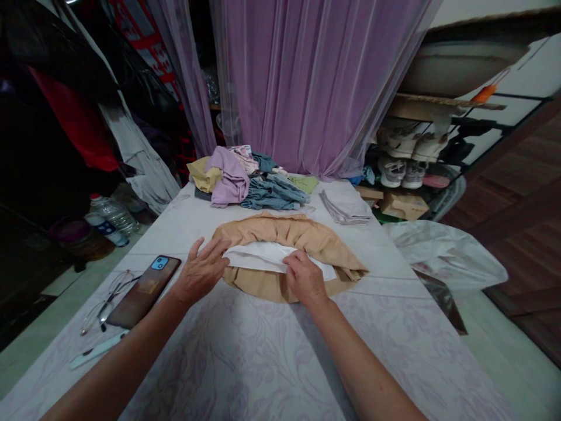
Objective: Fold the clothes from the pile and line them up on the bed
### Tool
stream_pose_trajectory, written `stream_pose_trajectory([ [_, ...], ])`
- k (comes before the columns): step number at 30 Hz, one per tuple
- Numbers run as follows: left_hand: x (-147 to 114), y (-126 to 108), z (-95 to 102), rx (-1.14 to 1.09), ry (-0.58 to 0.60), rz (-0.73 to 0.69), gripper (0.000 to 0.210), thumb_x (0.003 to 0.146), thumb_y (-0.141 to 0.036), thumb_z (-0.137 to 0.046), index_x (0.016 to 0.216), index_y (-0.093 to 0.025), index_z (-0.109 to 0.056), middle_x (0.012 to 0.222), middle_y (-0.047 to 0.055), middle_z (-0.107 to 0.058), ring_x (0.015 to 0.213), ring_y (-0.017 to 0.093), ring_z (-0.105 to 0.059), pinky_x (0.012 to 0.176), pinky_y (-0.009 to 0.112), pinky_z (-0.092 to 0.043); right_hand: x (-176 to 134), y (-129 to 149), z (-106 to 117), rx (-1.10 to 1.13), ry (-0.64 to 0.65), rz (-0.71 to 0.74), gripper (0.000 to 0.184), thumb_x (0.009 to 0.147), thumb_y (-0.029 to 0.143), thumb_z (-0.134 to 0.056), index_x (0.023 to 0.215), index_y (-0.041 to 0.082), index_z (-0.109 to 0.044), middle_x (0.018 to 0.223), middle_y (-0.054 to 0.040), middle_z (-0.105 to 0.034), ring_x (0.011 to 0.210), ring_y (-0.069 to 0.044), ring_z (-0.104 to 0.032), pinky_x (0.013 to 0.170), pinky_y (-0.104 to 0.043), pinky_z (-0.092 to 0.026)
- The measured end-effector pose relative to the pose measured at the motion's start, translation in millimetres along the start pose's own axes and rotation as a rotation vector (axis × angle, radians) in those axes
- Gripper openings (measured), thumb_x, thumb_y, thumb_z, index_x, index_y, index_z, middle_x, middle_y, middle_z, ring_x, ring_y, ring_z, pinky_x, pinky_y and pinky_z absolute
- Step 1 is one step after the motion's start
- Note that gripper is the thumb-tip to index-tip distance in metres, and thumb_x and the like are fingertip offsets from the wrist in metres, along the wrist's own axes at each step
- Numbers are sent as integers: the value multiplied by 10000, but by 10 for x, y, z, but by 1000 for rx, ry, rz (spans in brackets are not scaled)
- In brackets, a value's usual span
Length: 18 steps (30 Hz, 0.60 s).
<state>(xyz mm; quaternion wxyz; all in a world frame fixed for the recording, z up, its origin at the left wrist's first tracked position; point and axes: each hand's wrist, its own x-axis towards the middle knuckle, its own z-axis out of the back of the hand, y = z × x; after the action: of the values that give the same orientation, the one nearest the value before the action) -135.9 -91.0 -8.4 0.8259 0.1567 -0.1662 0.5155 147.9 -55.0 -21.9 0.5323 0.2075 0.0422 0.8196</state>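
Observation:
A tan gathered garment (315,235) lies spread in a curved shape on the table, its upper edge ruffled. A strip of white cloth (252,256) runs along its middle, over the tan fabric; whether it is a lining or a separate piece I cannot tell. My left hand (205,270) rests with fingers spread at the garment's left end, fingertips touching the tan fabric and the end of the white strip. Right of the middle, my right hand (307,278) has its fingers closed in a pinch on the white cloth's edge.
Piled clothes (230,178) and a folded grey cloth (346,207) lie at the table's far side. A phone (146,292), eyeglasses (107,301) and a pale blue-handled item (97,351) lie left. Purple curtains (307,88) hang behind; a shoe rack (403,152) stands right.

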Motion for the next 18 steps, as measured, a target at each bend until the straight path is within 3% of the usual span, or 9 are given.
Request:
stream_pose_trajectory([
  [4,-90,-1,-86,-49,73,42,218,857,-151,-530,856,-254,-723,1275,65,-658,1310,288,-492,1139,560,-237,-104,-33,-77,-34,128,24,231,836,126,-519,886,254,-705,955,-16,-657,823,-146,-589,713,-225,-442],
  [11,-85,51,-186,-20,125,34,295,864,-146,-540,1064,-279,-711,1281,75,-658,1272,315,-510,1108,606,-243,-162,-55,-194,-7,131,37,211,891,189,-510,950,252,-703,986,-24,-646,807,-141,-595,708,-226,-438],
  [14,-26,86,-149,-46,150,-10,287,879,-132,-521,1029,-281,-714,1201,44,-701,1215,277,-547,1123,576,-245,-139,-43,-192,59,91,61,258,861,117,-498,950,238,-708,976,-29,-646,799,-140,-600,728,-225,-447],
  [18,-8,130,-31,-37,67,32,277,920,-160,-487,1012,-276,-722,1096,36,-737,1127,237,-589,1119,514,-286,-149,-26,-167,137,-26,69,286,833,73,-491,938,224,-710,956,-38,-643,810,-148,-606,760,-235,-461],
])
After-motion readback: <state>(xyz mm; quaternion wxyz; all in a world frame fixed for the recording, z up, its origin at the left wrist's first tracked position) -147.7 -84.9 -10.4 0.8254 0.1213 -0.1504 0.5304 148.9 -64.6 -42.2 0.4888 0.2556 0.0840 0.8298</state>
